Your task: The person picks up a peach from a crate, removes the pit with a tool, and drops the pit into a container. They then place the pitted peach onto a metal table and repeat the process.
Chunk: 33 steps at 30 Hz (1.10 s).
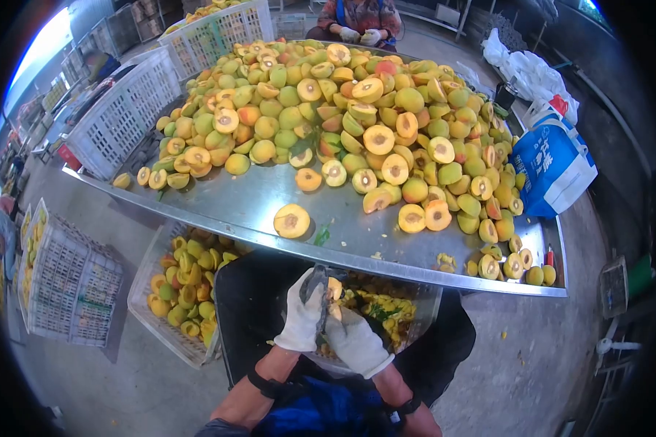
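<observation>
My left hand (304, 309), in a white and grey glove, is closed on a cut peach piece (334, 289) just in front of the table's near edge. Beside it my right hand (355, 341), gloved too, has its fingers closed around the lower part of the fruit; whether it also grips a tool is hidden. Below both hands sits a crate (426, 309) with yellow scraps and green leaves. On the metal table (233, 200) lies a large heap of whole and halved peaches (379, 138). One peach half (291, 221) rests apart, cut side up, near the front edge.
A crate of peach halves (186, 280) stands on the floor left of my legs, with stacked white crates (73, 284) farther left. A blue and white bag (554, 167) is at the table's right end. Across the table sits another person (357, 22) with gloved hands.
</observation>
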Tool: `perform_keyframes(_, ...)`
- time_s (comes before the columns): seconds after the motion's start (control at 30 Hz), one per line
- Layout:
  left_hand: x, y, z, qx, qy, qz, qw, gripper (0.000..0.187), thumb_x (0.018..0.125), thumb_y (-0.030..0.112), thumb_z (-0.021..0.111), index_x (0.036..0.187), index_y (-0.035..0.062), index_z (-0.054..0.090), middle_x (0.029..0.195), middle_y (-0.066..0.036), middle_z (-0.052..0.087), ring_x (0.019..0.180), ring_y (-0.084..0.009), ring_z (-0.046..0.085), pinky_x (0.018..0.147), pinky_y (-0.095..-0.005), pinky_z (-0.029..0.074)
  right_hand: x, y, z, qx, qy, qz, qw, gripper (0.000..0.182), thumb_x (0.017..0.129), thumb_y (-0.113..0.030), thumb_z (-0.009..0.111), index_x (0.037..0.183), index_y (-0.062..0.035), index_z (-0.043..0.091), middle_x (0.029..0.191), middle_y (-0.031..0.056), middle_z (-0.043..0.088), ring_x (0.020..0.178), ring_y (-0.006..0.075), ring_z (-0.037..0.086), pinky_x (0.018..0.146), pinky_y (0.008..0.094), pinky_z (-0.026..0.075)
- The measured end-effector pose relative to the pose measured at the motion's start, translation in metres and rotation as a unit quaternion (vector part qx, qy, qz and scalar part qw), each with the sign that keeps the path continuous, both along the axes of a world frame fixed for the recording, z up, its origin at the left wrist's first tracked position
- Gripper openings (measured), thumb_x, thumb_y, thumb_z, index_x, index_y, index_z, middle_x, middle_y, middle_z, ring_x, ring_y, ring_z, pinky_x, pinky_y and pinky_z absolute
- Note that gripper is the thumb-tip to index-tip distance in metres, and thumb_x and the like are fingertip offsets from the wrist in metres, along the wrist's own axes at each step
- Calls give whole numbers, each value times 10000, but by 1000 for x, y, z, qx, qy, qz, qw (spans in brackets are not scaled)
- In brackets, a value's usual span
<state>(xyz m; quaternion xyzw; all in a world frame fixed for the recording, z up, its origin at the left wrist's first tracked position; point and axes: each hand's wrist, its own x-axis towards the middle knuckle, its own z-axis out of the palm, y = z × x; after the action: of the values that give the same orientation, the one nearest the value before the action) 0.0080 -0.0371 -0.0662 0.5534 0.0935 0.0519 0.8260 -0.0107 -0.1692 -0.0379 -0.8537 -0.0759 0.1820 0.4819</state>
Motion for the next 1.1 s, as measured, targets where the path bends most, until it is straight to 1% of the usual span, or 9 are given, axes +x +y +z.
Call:
perform_keyframes(0.17,2,6,3,36,30,-31,998,166,935,71,546,1049,-37,599,828,-13,601,759,-68,542,679,-235,472,-2,-6,-14,58,68,22,996,336,971,-309,492,1019,-17,651,814,126,671,750,274,647,693,358,508)
perform_keyframes(0.3,5,13,-4,285,-87,-35,954,263,898,38,588,1138,-68,594,869,-71,656,793,-97,593,726,-253,503,-7,-10,-13,205,186,19,961,332,990,-305,480,1025,-1,611,804,113,654,748,252,625,666,338,496)
perform_keyframes(0.4,8,24,22,212,-10,-200,957,304,901,60,595,1177,-66,584,947,-97,660,810,-121,606,729,-258,509,-20,-18,-24,313,294,18,903,280,995,-289,482,1026,-31,590,704,11,561,631,137,539,557,275,443)
perform_keyframes(0.5,22,31,2,41,-30,-315,948,517,934,391,594,1209,-46,550,1094,-126,642,927,-150,633,827,-279,516,-20,-21,-27,555,472,42,684,254,990,-322,516,986,-72,559,626,-16,460,506,104,428,462,253,350)
perform_keyframes(0.57,18,23,14,-11,-21,-276,961,699,903,597,536,1146,-55,602,1061,-124,660,908,-175,640,832,-294,512,-22,-19,-24,564,470,13,679,286,971,-372,549,943,-87,540,599,-27,411,460,85,359,435,244,295)
perform_keyframes(0.7,19,19,-15,-61,-2,-303,951,658,904,574,557,1128,-43,599,1004,-119,673,903,-179,640,821,-293,514,-27,-14,-16,589,504,-29,631,384,898,-494,611,871,-115,553,589,-29,422,473,112,398,446,267,303)
perform_keyframes(0.87,9,-4,-26,-215,105,-160,958,630,954,581,449,1151,-3,579,996,-106,666,875,-194,646,787,-302,529,-33,-11,-50,626,483,26,612,352,916,-472,584,865,-126,539,646,-16,459,494,141,438,491,285,363)
perform_keyframes(1.0,10,-2,-16,-382,49,-208,899,656,982,596,341,1198,16,556,1012,-99,660,876,-194,648,785,-309,541,-30,-15,-32,580,439,50,684,452,929,-514,544,748,-106,474,504,-33,343,403,105,335,426,254,262)
perform_keyframes(1.1,4,17,-10,-332,115,-72,933,682,984,602,309,1157,5,591,1023,-105,669,894,-202,655,807,-321,550,-33,-32,-35,604,432,17,669,437,954,-488,515,755,-99,497,514,-23,366,403,114,329,426,276,267)
